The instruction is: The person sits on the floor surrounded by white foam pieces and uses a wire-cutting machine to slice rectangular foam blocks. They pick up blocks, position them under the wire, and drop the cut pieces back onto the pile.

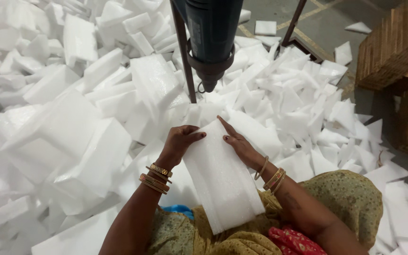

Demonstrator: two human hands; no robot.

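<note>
Left hand: left hand [179,141] is gripping the white foam sheet [220,182] at centre frame, fingers curled over its left edge.
Right hand: right hand [239,144] is pressing flat on the sheet's right edge.
Above: a dark power tool [212,38] is hanging at top centre.

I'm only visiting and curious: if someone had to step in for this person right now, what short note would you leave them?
Left hand: grips the left edge of a white foam sheet lying over the lap.
Right hand: flat on the sheet's right edge, fingers extended.
A dark power tool hangs on a metal stand just above the sheet's far end, not touching it.
Done: the sheet is held below the tool.
Left: a large heap of foam pieces covers the floor.
</note>
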